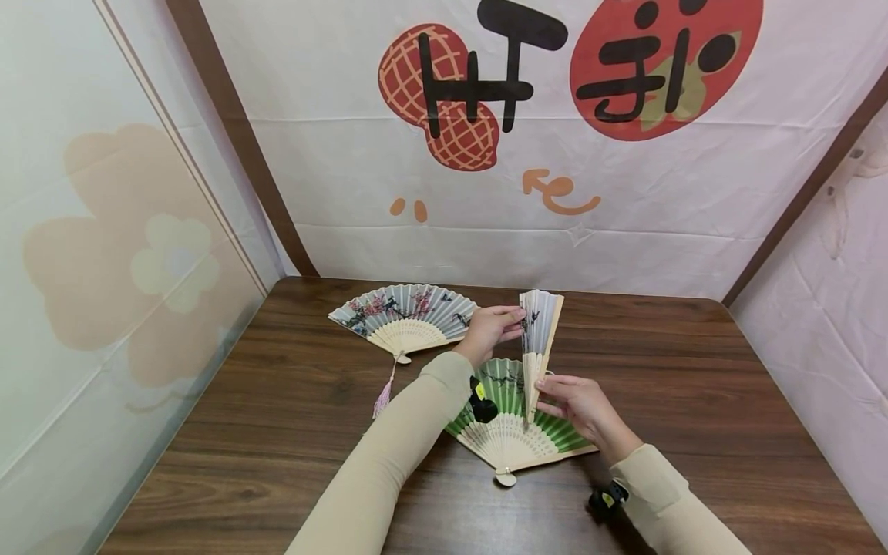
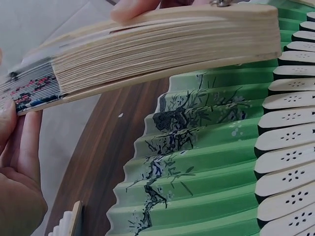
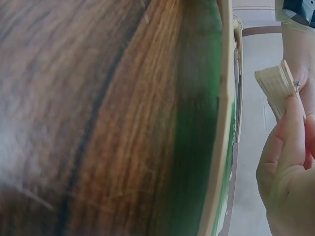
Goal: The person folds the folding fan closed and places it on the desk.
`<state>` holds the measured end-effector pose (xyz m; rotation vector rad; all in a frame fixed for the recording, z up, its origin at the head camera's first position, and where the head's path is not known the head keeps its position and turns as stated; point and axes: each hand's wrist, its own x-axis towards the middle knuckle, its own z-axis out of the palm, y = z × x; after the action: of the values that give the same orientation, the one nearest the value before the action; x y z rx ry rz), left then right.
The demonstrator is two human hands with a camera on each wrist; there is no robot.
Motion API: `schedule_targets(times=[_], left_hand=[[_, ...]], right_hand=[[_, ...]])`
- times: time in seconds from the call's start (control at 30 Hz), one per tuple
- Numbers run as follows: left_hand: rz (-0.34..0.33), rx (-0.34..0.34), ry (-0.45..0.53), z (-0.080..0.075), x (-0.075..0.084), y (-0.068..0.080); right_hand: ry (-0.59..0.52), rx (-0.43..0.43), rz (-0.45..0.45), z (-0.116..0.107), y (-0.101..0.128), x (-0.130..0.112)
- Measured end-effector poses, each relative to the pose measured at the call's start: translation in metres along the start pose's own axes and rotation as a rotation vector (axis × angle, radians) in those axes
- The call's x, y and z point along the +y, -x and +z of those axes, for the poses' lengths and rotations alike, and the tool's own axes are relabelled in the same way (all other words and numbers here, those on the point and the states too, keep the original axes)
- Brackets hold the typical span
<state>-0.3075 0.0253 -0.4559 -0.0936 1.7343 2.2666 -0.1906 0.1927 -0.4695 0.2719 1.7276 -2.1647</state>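
Both hands hold a nearly folded pale fan with wooden ribs, raised above the green fan. My left hand pinches its cloth end between thumb and fingers. Lower down, my right hand pinches the ribs near the pivot end. In the left wrist view, the stacked ribs lie close together, and dark and red print shows on the folded cloth. Beneath, a spread green fan with pierced pale ribs lies on the table, partly covered by the left wrist and the held fan.
A second spread fan, grey with pink blossoms, lies at the back left of the brown wooden table. Its pink tassel trails toward the front. A printed cloth wall rises behind the table.
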Motion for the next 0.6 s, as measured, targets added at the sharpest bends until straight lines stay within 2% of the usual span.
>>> schedule_targets(times=[0.6], left_hand=[[-0.009, -0.016, -0.026, -0.0014, -0.0009, 0.0013]], right_hand=[[0.009, 0.034, -0.006, 0.0011, -0.0013, 0.0003]])
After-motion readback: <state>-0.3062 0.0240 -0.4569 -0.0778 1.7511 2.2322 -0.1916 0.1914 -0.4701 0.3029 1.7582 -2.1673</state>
